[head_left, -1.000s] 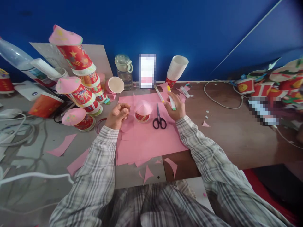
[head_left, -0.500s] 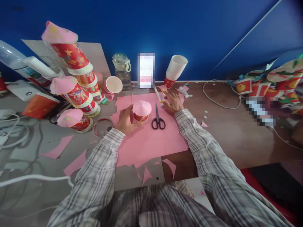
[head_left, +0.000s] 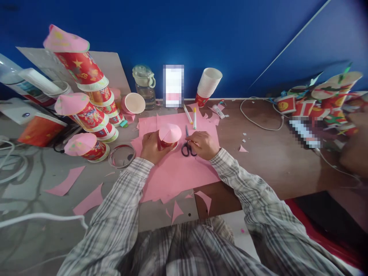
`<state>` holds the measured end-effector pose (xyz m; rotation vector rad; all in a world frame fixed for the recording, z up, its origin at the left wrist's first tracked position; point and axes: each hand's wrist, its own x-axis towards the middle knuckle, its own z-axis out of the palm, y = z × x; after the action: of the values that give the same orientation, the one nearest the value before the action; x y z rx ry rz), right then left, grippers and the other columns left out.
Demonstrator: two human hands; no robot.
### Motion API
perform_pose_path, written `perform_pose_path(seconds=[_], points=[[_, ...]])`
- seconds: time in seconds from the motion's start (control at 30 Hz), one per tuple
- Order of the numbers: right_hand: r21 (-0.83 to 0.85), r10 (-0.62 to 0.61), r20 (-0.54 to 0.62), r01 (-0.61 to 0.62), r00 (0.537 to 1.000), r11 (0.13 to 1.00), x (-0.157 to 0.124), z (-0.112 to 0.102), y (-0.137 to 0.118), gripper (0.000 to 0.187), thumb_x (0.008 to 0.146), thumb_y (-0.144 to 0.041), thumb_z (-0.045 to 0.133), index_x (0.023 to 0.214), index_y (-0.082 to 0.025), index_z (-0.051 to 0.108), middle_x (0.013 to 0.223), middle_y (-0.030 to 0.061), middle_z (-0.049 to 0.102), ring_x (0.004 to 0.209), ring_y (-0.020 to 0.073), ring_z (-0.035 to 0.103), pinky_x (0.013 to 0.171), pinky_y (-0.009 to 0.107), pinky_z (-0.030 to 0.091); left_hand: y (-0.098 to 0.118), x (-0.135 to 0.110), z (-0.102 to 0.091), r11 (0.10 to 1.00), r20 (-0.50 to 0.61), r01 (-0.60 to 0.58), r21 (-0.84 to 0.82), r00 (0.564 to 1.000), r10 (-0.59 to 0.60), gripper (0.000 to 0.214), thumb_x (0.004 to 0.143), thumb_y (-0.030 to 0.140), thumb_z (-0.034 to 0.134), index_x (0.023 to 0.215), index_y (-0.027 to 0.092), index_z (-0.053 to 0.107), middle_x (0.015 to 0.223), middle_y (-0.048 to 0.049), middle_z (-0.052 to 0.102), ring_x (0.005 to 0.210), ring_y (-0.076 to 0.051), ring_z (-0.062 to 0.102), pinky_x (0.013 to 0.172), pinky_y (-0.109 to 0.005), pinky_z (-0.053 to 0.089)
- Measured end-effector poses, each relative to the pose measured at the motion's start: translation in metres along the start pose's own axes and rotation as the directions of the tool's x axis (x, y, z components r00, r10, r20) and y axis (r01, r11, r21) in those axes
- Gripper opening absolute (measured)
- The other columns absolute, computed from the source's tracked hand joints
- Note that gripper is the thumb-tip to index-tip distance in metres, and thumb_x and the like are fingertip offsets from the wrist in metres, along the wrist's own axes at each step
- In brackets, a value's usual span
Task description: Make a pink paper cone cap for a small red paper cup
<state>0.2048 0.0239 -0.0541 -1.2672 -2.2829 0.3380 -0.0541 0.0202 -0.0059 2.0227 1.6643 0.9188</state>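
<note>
My left hand (head_left: 153, 148) is closed around the side of a small red patterned paper cup (head_left: 168, 145). On top of the cup sits a pink paper cone (head_left: 170, 133). Close by on the right, my right hand (head_left: 205, 145) has its fingers curled together at the pivot of the black-handled scissors (head_left: 187, 148), partly covering one handle loop. The scissors lie on pink paper sheets (head_left: 175, 172), blades pointing away from me. Beyond them lie a yellow-capped marker (head_left: 194, 118) and a white marker (head_left: 188, 115).
Several red cups with pink cone tops (head_left: 82, 73) stand stacked at left. A water bottle (head_left: 143, 90), phone (head_left: 173, 86) and white cup stack (head_left: 209, 83) line the blue wall. A glue stick (head_left: 219, 111) lies right of the markers. Another person's blurred hand (head_left: 352, 142) is at far right.
My right hand has come back from the markers to the scissors, its fingers now curled. The markers are left lying on the paper. My left hand stays on the cup.
</note>
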Motion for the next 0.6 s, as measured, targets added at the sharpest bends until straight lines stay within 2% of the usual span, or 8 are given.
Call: perform_pose_path(seconds=[0.17,0.3,0.43,0.53,0.6], points=[[-0.040,0.194,0.005,-0.193,0.981,0.980,0.025,-0.018,0.014,0.031,0.106,-0.027,0.067,0.120,-0.019,0.093,0.106,0.0119,0.091,0.088,0.0251,0.076,0.094,0.044,0.065,-0.003,-0.001,0.002,0.998,-0.030,-0.028,0.058,0.999,0.030,0.067,0.049,0.054,0.071,0.103,0.020,0.049,0.096,-0.0090,0.056,0.099,-0.030,0.048,0.090,-0.044,0.037],[-0.237,0.369,-0.036,-0.367,0.929,0.900,0.069,-0.033,0.029,0.037,0.113,-0.023,0.060,0.137,-0.013,0.087,0.123,0.0161,0.093,0.108,0.0261,0.075,0.104,0.041,0.062,-0.001,-0.001,0.000,0.998,-0.003,0.005,0.060,1.000,-0.005,0.061,0.051,0.053,0.069,0.098,0.019,0.050,0.095,-0.0091,0.058,0.102,-0.031,0.046,0.090,-0.045,0.037],[-0.298,0.401,0.021,-0.378,0.916,0.877,0.109,-0.027,0.033,0.039,0.113,-0.025,0.068,0.147,-0.008,0.080,0.131,0.0200,0.093,0.113,0.0263,0.078,0.105,0.042,0.058,0.000,-0.001,-0.001,0.998,0.014,0.007,0.065,1.000,-0.008,0.059,0.053,0.054,0.067,0.097,0.018,0.049,0.097,-0.0100,0.058,0.102,-0.031,0.046,0.090,-0.045,0.037],[-0.333,0.407,0.051,-0.369,0.912,0.868,0.127,-0.013,0.033,0.046,0.111,-0.022,0.073,0.152,-0.001,0.073,0.139,0.0270,0.091,0.120,0.0266,0.079,0.112,0.045,0.055,-0.001,-0.001,-0.001,0.998,0.017,-0.004,0.062,1.000,0.003,0.059,0.054,0.054,0.066,0.098,0.019,0.049,0.096,-0.0096,0.058,0.101,-0.031,0.047,0.088,-0.046,0.037],[-0.344,0.405,0.078,-0.356,0.911,0.869,0.134,-0.007,0.032,0.046,0.110,-0.016,0.072,0.153,0.000,0.069,0.136,0.0270,0.091,0.121,0.0260,0.079,0.118,0.047,0.052,-0.002,-0.001,0.000,0.998,0.014,-0.019,0.062,1.000,0.018,0.059,0.055,0.055,0.065,0.099,0.019,0.049,0.094,-0.0085,0.059,0.101,-0.030,0.047,0.089,-0.045,0.036]])
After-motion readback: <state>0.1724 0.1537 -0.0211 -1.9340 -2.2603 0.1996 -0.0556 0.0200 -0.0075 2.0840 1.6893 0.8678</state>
